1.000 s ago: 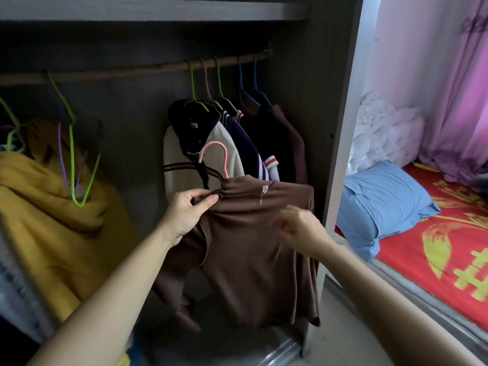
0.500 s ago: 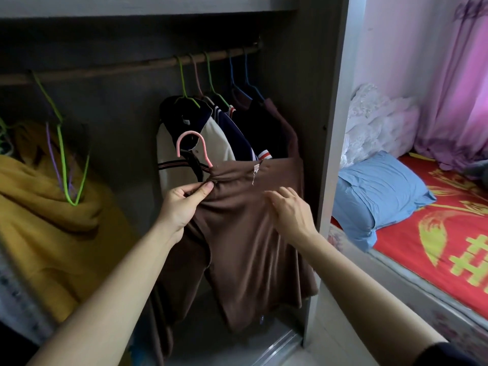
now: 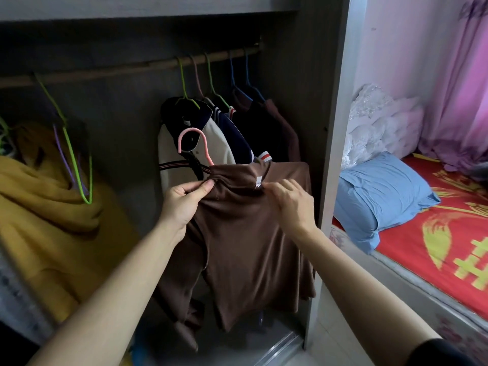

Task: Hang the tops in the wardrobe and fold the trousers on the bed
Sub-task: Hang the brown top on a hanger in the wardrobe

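Left hand (image 3: 183, 204) pinches brown top (image 3: 250, 247) at its neck under pink hanger (image 3: 194, 143), right hand (image 3: 290, 204) pinches collar beside label, top held below wardrobe rail (image 3: 118, 71) near right wall; risk: bunched collar slipping off hanger on lifting.

Two hands: left hand (image 3: 182, 202) and right hand (image 3: 290, 204), both pinching one brown top (image 3: 245, 247) at the collar. One pink hanger (image 3: 192, 130), hook just above the left grip. One rail (image 3: 132, 68) higher up. Five hanger hooks (image 3: 181, 75) on it above the grip: two green, one pink, two blue. Hung garments (image 3: 219, 146) behind the grip: maybe four, the dark ones overlap. Left of the grip: two green hangers (image 3: 71, 151), one yellow garment (image 3: 45, 207). Right of the grip: one blue pillow (image 3: 383, 196).
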The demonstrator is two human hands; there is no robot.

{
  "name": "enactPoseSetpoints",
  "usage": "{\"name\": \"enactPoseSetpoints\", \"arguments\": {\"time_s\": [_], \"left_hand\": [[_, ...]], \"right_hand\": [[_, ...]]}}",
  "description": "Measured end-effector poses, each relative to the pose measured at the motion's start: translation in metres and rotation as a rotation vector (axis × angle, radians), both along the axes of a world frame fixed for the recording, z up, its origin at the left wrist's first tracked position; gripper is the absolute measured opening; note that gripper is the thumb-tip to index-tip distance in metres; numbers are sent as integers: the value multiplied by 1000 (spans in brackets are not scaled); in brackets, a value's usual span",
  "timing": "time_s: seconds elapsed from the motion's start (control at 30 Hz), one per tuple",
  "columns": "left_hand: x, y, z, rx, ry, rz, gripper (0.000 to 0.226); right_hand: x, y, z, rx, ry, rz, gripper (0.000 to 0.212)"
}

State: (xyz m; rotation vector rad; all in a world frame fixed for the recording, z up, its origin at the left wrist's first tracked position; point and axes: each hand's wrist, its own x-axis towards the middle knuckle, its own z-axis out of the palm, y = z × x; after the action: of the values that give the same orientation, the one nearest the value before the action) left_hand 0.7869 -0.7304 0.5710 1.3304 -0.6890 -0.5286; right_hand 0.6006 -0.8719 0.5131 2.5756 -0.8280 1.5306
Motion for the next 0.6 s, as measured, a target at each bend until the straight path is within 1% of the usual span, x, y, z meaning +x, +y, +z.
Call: {"name": "enactPoseSetpoints", "arguments": {"time_s": [0.1, 0.13, 0.23, 0.27, 0.33, 0.4, 0.43, 0.47, 0.53, 0.57, 0.6], "left_hand": [[6, -2, -1, -38, -29, 57, 5], [8, -2, -1, -51, -37, 82, 6], [11, -4, -4, -79, -59, 131, 10], [11, -4, -5, -79, -71, 127, 9], [12, -2, -5, -58, -132, 63, 11], [13, 3, -3, -17, -267, -12, 16], [14, 5, -1, 3, -343, -31, 18], [15, 8, 2, 19, -398, -42, 19], [18, 13, 9, 26, -443, -64, 22], [19, 15, 12, 22, -452, -73, 24], [20, 17, 14, 21, -459, -79, 24]], "right_hand": [[-3, 14, -18, -19, 157, 147, 18], [-5, 18, -22, -22, 174, 170, 19], [-7, 28, -31, 5, 144, 240, 19], [-7, 30, -33, 36, 155, 289, 19], [-8, 32, -32, 131, 242, 373, 20], [-13, 26, -24, 201, 292, 403, 24], [-15, 22, -17, 209, 246, 401, 25], [-17, 19, -8, 219, 147, 391, 26], [-17, 15, 12, 253, -83, 335, 26], [-15, 13, 24, 247, -137, 278, 27], [-12, 10, 34, 222, -113, 217, 28]]}}
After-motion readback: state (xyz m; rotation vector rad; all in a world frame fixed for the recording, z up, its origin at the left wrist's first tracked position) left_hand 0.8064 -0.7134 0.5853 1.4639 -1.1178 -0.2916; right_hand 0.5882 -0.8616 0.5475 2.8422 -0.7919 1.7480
